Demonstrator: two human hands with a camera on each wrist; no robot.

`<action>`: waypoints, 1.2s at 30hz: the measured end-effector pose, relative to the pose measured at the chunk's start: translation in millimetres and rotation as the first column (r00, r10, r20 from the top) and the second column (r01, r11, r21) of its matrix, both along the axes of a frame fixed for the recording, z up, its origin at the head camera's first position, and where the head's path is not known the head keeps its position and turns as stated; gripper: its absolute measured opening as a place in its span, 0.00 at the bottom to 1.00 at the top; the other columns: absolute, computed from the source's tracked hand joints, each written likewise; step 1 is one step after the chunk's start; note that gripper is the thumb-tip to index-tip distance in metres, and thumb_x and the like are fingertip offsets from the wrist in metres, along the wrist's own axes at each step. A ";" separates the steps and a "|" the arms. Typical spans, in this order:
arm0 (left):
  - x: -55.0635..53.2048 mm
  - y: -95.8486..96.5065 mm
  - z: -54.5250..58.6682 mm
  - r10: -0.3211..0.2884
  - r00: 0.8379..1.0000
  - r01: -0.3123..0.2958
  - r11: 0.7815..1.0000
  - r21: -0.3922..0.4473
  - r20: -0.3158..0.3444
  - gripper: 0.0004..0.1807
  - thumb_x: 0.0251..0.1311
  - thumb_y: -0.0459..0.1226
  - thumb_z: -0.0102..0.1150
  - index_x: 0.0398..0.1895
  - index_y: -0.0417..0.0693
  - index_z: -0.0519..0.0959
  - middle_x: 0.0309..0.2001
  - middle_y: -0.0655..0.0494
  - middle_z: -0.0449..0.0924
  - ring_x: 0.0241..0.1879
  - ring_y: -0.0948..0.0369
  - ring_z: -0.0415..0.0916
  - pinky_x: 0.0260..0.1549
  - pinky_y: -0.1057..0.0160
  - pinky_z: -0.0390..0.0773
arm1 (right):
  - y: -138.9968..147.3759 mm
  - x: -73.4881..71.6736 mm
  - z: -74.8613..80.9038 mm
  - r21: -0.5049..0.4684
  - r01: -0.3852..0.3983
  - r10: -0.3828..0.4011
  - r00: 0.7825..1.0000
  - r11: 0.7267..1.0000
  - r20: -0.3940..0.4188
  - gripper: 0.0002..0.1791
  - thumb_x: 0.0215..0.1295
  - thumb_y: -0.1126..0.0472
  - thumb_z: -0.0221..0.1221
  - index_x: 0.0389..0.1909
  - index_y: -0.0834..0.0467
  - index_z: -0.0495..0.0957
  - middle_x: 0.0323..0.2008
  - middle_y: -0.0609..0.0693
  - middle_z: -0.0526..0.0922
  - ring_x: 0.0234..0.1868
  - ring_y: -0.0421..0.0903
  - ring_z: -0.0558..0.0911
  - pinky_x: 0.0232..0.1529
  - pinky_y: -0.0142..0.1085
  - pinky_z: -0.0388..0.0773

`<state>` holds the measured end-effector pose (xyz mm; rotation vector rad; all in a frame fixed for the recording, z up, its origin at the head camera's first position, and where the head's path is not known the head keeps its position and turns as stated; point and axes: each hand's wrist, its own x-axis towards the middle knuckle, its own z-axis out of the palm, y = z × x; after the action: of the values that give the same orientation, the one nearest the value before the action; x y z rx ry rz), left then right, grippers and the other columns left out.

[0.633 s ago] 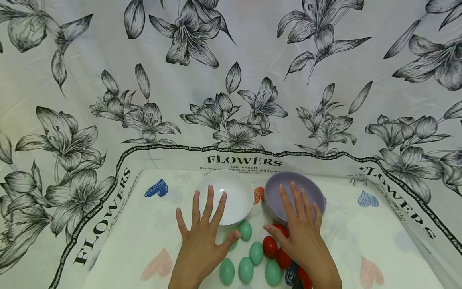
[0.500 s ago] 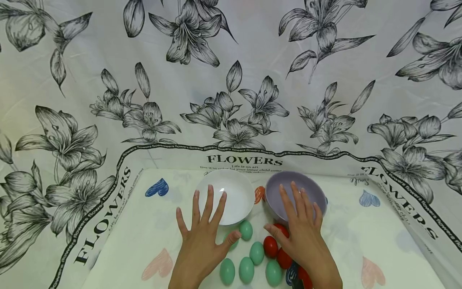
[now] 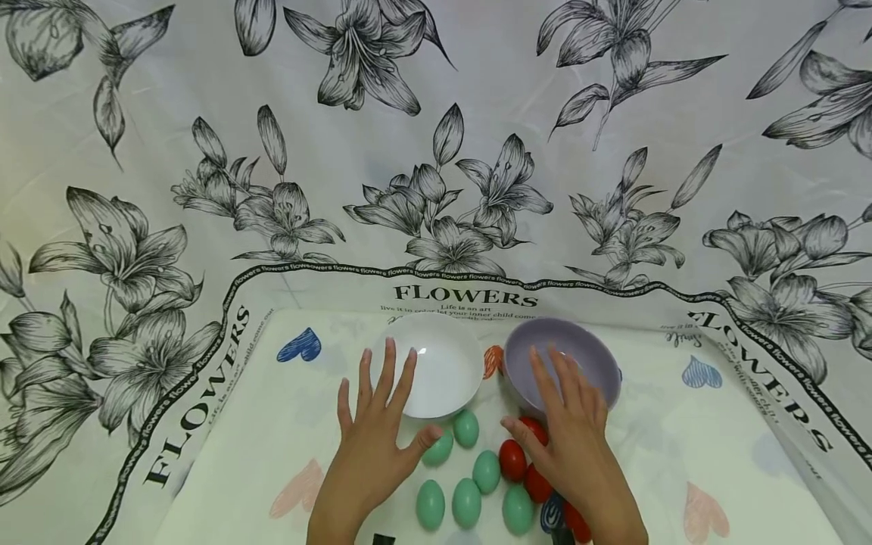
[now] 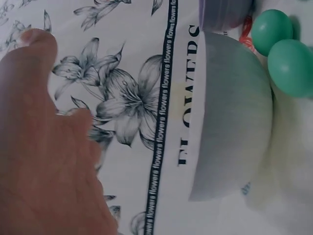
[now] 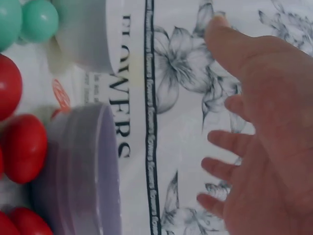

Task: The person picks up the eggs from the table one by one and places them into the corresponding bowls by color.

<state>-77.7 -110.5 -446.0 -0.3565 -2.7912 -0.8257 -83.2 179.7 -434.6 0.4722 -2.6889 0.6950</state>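
My left hand [image 3: 373,446] hovers with spread fingers in front of the white bowl [image 3: 443,371], holding nothing. My right hand [image 3: 572,446] is likewise spread, its fingertips above the near side of the purple bowl [image 3: 593,356], and it grips nothing. Between the hands lie several green eggs [image 3: 466,502] and several red eggs [image 3: 512,460]; the right hand and forearm partly cover some red ones. Both bowls look bare inside where visible. In the left wrist view the white bowl [image 4: 234,122] stands apart from the hand; in the right wrist view the purple bowl [image 5: 78,171] does too.
A pale cloth with printed hearts [image 3: 300,345] covers the table. Behind it hangs a white curtain [image 3: 477,68] with black flower drawings and lettering. A small dark object [image 3: 384,539] shows at the bottom edge by the left wrist.
The head view has tilted slightly, so the scene sits a little higher. My left hand has drawn back a bit, uncovering more of a green egg. The eggs and bowls keep their places.
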 end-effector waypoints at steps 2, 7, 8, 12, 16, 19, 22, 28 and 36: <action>-10.8 -11.1 -3.4 -0.045 0.999 0.046 0.994 0.096 -0.010 0.54 0.67 0.71 0.54 0.88 0.69 0.41 0.87 0.63 0.32 0.85 0.53 0.26 0.77 0.30 0.41 | -4.6 0.3 -3.9 -0.020 -0.049 0.049 0.999 0.999 -0.013 0.50 0.66 0.45 0.72 0.84 0.49 0.58 0.80 0.54 0.61 0.81 0.59 0.57 0.73 0.66 0.55; -45.5 -42.8 -15.4 -0.072 0.997 0.080 0.958 0.274 -0.041 0.49 0.68 0.64 0.62 0.87 0.71 0.49 0.86 0.66 0.43 0.84 0.53 0.46 0.73 0.30 0.59 | -23.8 2.0 -19.2 -0.026 -0.160 0.162 0.979 0.987 0.122 0.35 0.69 0.44 0.71 0.74 0.47 0.73 0.68 0.40 0.77 0.68 0.46 0.75 0.70 0.52 0.73; -53.0 -48.1 -17.6 -0.068 0.997 0.077 0.954 0.289 -0.040 0.49 0.68 0.65 0.61 0.86 0.72 0.49 0.86 0.66 0.43 0.84 0.53 0.46 0.73 0.29 0.59 | -27.4 1.6 -23.2 -0.016 -0.171 0.171 0.972 0.985 0.163 0.34 0.69 0.44 0.71 0.73 0.46 0.74 0.66 0.39 0.78 0.67 0.44 0.77 0.69 0.49 0.76; -77.4 -62.1 -29.6 -0.110 0.994 0.098 0.938 0.331 0.017 0.59 0.60 0.76 0.56 0.88 0.71 0.41 0.87 0.66 0.37 0.85 0.48 0.40 0.73 0.26 0.54 | -35.4 -2.2 -40.4 0.021 -0.174 0.161 0.946 0.984 0.280 0.34 0.66 0.47 0.73 0.72 0.45 0.75 0.64 0.38 0.79 0.63 0.41 0.79 0.66 0.45 0.79; -90.7 -67.9 -44.4 -0.176 0.977 0.128 0.934 0.334 0.118 0.77 0.40 0.88 0.49 0.88 0.64 0.31 0.87 0.56 0.30 0.84 0.39 0.36 0.71 0.25 0.54 | -37.3 -9.9 -53.4 0.047 -0.188 0.162 0.927 0.981 0.339 0.34 0.65 0.49 0.74 0.71 0.46 0.75 0.65 0.40 0.79 0.65 0.44 0.79 0.65 0.46 0.80; -94.5 -70.9 -51.5 -0.203 0.962 0.136 0.935 0.327 0.180 0.85 0.27 0.91 0.49 0.86 0.65 0.25 0.87 0.52 0.26 0.83 0.36 0.34 0.70 0.25 0.55 | -39.0 -15.9 -60.3 0.058 -0.224 0.187 0.910 0.973 0.369 0.35 0.65 0.48 0.74 0.72 0.47 0.75 0.68 0.42 0.79 0.67 0.46 0.78 0.66 0.48 0.79; -96.3 -73.7 -56.0 -0.238 0.946 0.159 0.931 0.328 0.219 0.88 0.21 0.90 0.52 0.85 0.69 0.21 0.86 0.53 0.22 0.83 0.36 0.33 0.71 0.27 0.56 | -41.7 -19.6 -65.8 0.046 -0.237 0.202 0.901 0.970 0.383 0.35 0.65 0.48 0.74 0.72 0.46 0.75 0.69 0.42 0.78 0.69 0.47 0.78 0.67 0.50 0.78; -99.5 -80.0 -68.1 -0.298 0.925 0.212 0.919 0.334 0.234 0.92 0.22 0.84 0.68 0.82 0.70 0.14 0.85 0.55 0.17 0.83 0.38 0.31 0.74 0.30 0.55 | -49.5 -20.6 -74.8 0.011 -0.246 0.225 0.903 0.969 0.366 0.31 0.65 0.48 0.74 0.67 0.44 0.78 0.63 0.39 0.81 0.63 0.44 0.81 0.63 0.48 0.81; -106.6 -78.5 -72.8 -0.274 0.922 0.175 0.925 0.337 0.274 0.96 0.27 0.61 0.91 0.80 0.73 0.13 0.86 0.61 0.19 0.85 0.49 0.32 0.78 0.38 0.52 | -52.9 -20.9 -75.0 0.063 -0.192 0.154 0.910 0.979 0.385 0.35 0.62 0.43 0.75 0.68 0.51 0.78 0.61 0.42 0.80 0.54 0.44 0.84 0.56 0.48 0.85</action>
<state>-184.3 -189.1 -518.8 -0.5430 -2.8700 -1.4712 -104.1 126.9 -509.6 0.6703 -3.0841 0.7701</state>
